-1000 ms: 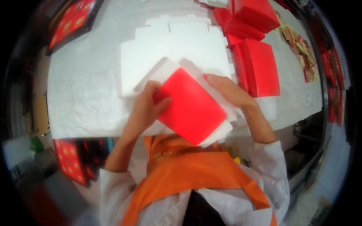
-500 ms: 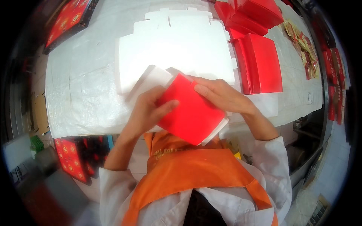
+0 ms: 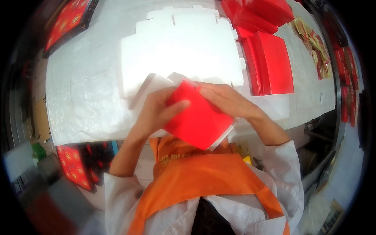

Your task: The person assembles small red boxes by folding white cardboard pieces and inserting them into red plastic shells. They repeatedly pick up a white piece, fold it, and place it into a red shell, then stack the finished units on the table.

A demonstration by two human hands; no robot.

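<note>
Between my two hands is a red cardboard box blank (image 3: 197, 117), partly folded, its white inner side showing at the flaps. It is held tilted just over the table's near edge. My left hand (image 3: 162, 107) grips its left side, thumb across the red face and fingers hidden behind. My right hand (image 3: 219, 97) holds the upper right edge, thumb on the red face near a small slit. A white flap (image 3: 149, 88) sticks out beyond my left hand. Behind the hands lie flat white box blanks (image 3: 180, 51) with notched edges.
Folded red boxes (image 3: 274, 64) stand at the right of the table (image 3: 78, 94), with more red boxes (image 3: 262, 15) behind. Wrapped packets (image 3: 315, 47) lie at the far right. Patterned red boxes are at the far left (image 3: 70, 23) and below the left edge (image 3: 74, 164).
My left hand has shifted slightly right and up along the red blank, its thumb further over the face. The right hand has moved a little left. The blank stays in both hands.
</note>
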